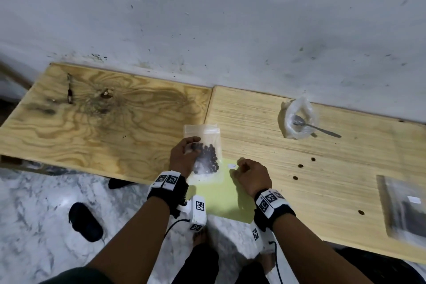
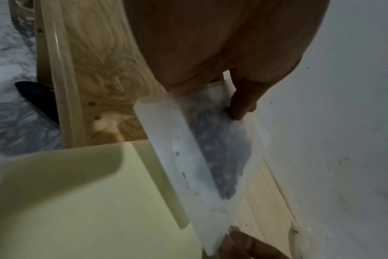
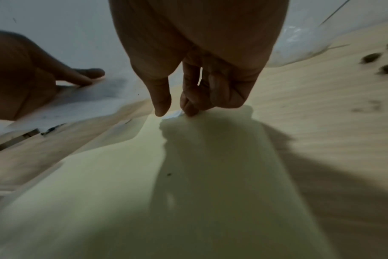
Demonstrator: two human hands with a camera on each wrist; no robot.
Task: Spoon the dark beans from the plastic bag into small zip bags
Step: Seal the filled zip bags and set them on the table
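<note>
Now the zip bag (image 1: 205, 145) of beans (image 1: 207, 157) is gripped by the left hand (image 1: 183, 157), long axis toward 12 o'clock. A small white label (image 1: 231, 166) is pinched by the right hand (image 1: 252, 176); the spoon (image 1: 315, 125) lies unused at 2 o'clock, nearer that hand.

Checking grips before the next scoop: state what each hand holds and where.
The left hand holds the small zip bag of dark beans by its left side. The right hand pinches a small white piece on the green sheet.
</note>
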